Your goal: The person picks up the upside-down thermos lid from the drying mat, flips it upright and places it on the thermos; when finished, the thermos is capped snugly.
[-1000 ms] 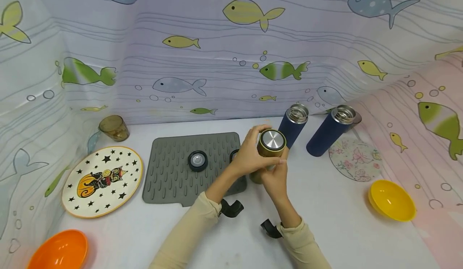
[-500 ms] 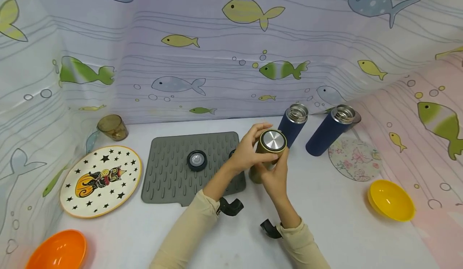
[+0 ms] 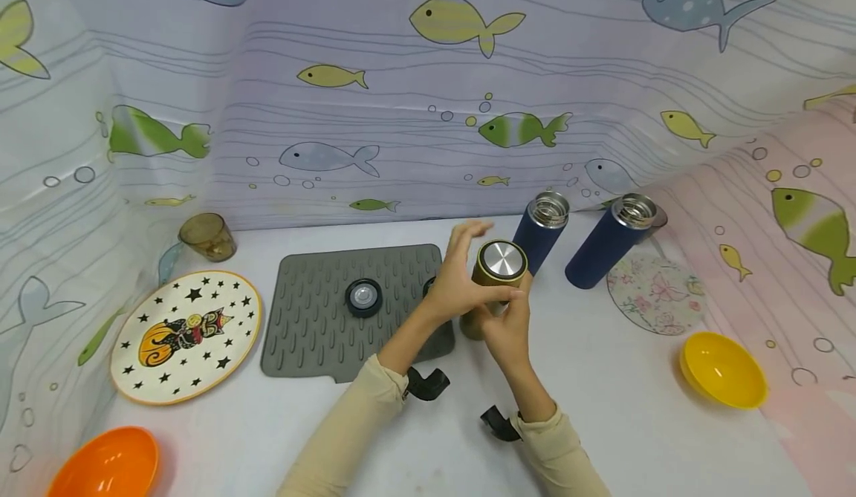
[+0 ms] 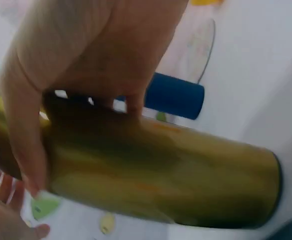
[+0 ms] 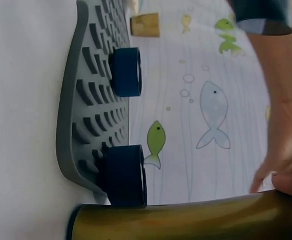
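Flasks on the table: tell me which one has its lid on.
The gold flask between the hands; its steel-topped lid is on, while both blue flasks stand open-mouthed.
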The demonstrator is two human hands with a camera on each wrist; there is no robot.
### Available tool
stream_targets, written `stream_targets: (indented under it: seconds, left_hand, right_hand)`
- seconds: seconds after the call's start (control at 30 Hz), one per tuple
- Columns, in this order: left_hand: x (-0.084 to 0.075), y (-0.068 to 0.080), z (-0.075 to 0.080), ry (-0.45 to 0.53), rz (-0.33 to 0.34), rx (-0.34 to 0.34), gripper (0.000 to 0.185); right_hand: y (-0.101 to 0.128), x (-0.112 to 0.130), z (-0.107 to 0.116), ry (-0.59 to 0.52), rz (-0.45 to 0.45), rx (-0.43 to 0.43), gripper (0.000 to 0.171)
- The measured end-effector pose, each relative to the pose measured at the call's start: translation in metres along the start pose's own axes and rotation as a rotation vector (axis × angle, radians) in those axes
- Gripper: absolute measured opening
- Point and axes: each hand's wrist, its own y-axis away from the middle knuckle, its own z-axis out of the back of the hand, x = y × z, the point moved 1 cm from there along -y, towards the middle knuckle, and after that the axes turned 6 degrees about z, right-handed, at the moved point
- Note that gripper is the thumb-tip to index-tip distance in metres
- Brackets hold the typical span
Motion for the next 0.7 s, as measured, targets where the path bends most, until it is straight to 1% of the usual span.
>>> stream_targets:
  seconds: [0.07, 0.13, 0.17, 0.27, 0.33, 0.4, 0.53, 0.63, 0.7]
  left_hand:
    - [-0.003, 0.0, 0.002, -0.078, -0.025, -0.039, 0.086]
    - [-0.005, 0.0, 0.005, -0.09, -0.035, -0.028, 0.075]
    - [-0.006, 0.0, 0.008, -0.09, -0.037, -0.013, 0.074]
    - [-0.007, 0.004, 0.018, -0.068, -0.031, 0.031, 0.078]
    - [-0.007, 0.012, 0.027, -0.063, -0.022, 0.027, 0.081]
    - [-0.009, 0.022, 0.041, -0.062, -0.014, -0.009, 0.08]
    - [-0.011, 0.05, 0.075, -0.086, 0.021, -0.137, 0.071]
    - [-0.004, 0.072, 0.101, -0.154, 0.088, -0.224, 0.07]
    - [0.004, 0.085, 0.115, -0.239, 0.159, -0.263, 0.071]
  right_hand:
    - [-0.001, 0.002, -0.001, 0.005, 0.007, -0.002, 0.066]
    - [-0.001, 0.005, -0.003, 0.011, 0.011, 0.001, 0.067]
    - [-0.002, 0.006, -0.003, 0.024, 0.013, 0.003, 0.069]
    - [-0.005, 0.008, -0.004, 0.056, 0.011, 0.005, 0.071]
    - [-0.01, 0.002, -0.005, 0.08, 0.026, -0.004, 0.071]
    - [-0.02, -0.005, -0.006, 0.086, 0.05, -0.018, 0.073]
    - [-0.047, -0.017, -0.017, 0.086, 0.112, -0.031, 0.077]
    - [-0.07, -0.028, -0.028, 0.111, 0.131, -0.031, 0.078]
    - [-0.082, -0.039, -0.035, 0.128, 0.105, -0.033, 0.079]
